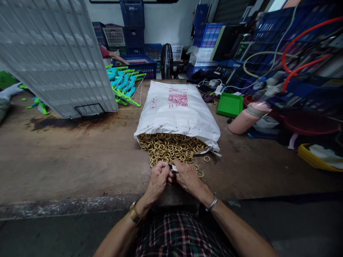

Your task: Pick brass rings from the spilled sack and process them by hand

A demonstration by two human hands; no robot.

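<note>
My left hand [159, 176] and my right hand [189, 177] meet at the near side of the table, fingers closed and almost touching. Between them shows a small black-and-white piece [173, 168], by the right thumb and forefinger; whether it is a tool or a wrapping I cannot tell. What the left fingers pinch is hidden. Just beyond my hands, many brass-coloured rings [171, 146] spill from the open mouth of a white woven sack [177, 114] lying on its side with red print on top. One loose ring [206, 159] lies to the right.
A tall white ribbed crate [61, 60] leans on the brown table [107, 157] at left, beside green and blue plastic pieces [125, 84]. On the right are a green tray [229, 105], a pink bottle [246, 117] and red air hoses [288, 67]. Another person's arm [118, 57] shows behind.
</note>
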